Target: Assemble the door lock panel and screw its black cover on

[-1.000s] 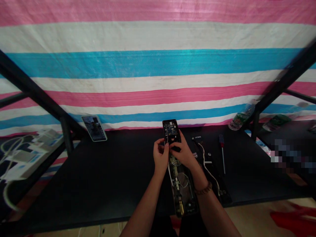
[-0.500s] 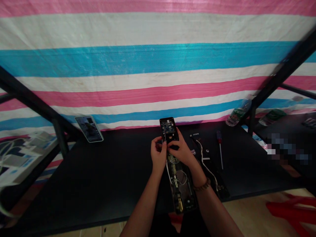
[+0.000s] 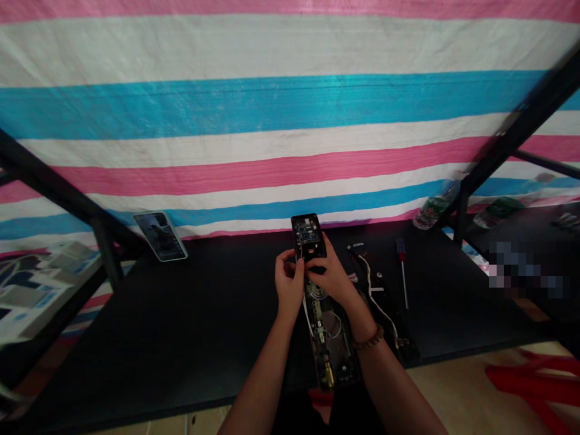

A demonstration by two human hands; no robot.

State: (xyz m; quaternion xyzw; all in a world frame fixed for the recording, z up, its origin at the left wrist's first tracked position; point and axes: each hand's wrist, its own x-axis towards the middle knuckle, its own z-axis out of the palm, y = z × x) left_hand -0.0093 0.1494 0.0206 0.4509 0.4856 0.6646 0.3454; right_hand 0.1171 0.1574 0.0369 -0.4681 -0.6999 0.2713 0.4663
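Observation:
A long black device housing (image 3: 338, 344) lies open near the table's front edge, with brass-coloured parts and wires inside. Its far end carries a green circuit board (image 3: 308, 231). My left hand (image 3: 290, 281) pinches a thin white cable (image 3: 306, 311) at the left side of the housing, just below the board. Across from it my right hand (image 3: 330, 272) rests over the housing, its fingers closed near the same spot; whatever they hold is hidden. To the right lies a black cover part (image 3: 385, 308) with a white cable along it.
On the black table (image 3: 203, 326), a screwdriver (image 3: 402, 266) lies right of the cover part. A phone (image 3: 161, 235) leans at the back left, a plastic bottle (image 3: 432, 208) at the back right. White boxes (image 3: 45, 290) stand far left, beyond the metal frame.
The whole view has shifted slightly. Both hands keep nearly the same place and grip on the housing.

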